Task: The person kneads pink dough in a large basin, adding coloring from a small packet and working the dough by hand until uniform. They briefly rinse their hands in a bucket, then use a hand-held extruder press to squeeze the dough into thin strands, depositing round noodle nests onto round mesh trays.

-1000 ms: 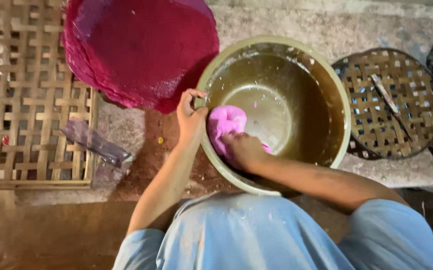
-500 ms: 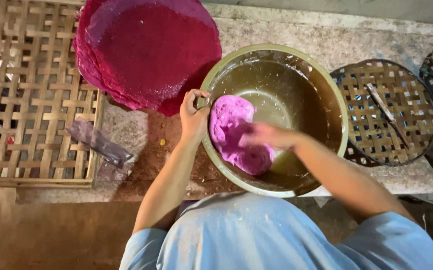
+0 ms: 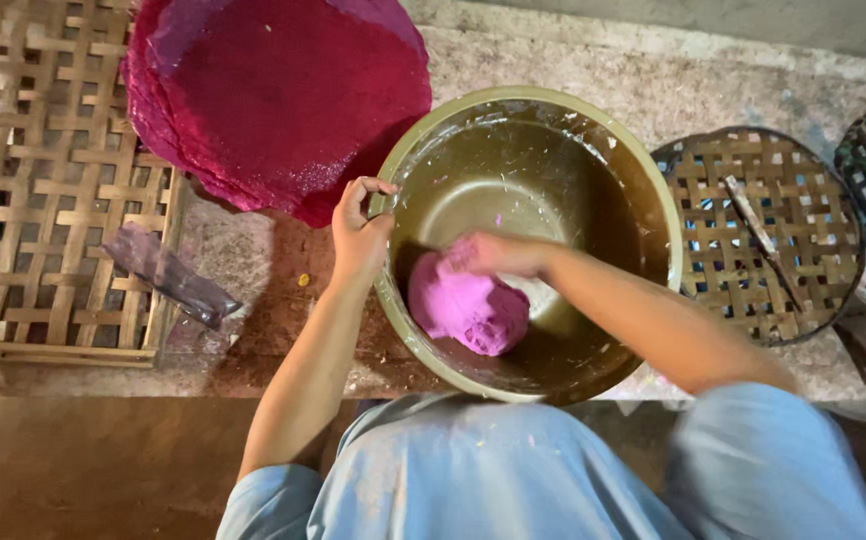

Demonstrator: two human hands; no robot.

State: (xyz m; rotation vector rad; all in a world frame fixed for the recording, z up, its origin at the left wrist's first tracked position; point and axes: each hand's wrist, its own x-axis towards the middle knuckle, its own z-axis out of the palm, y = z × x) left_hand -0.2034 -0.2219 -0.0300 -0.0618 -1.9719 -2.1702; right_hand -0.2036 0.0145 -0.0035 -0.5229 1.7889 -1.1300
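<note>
Head view: a large olive-green basin (image 3: 643, 190) stands on the stone bench (image 3: 593, 70). The left hand (image 3: 358, 235) is clamped on the basin's left rim, thumb and fingers curled over the edge. The right hand (image 3: 493, 255) is inside the basin, pressed onto the top of a pink lump of dough (image 3: 468, 310) that lies against the near left wall; motion blur hides whether its fingers are closed around the dough. Just beyond the basin's left rim lies a stack of dark red round sheets (image 3: 273, 95). Left of the basin is a woven bamboo rack (image 3: 43, 190). Right of the basin sits a round woven tray (image 3: 768, 230).
</note>
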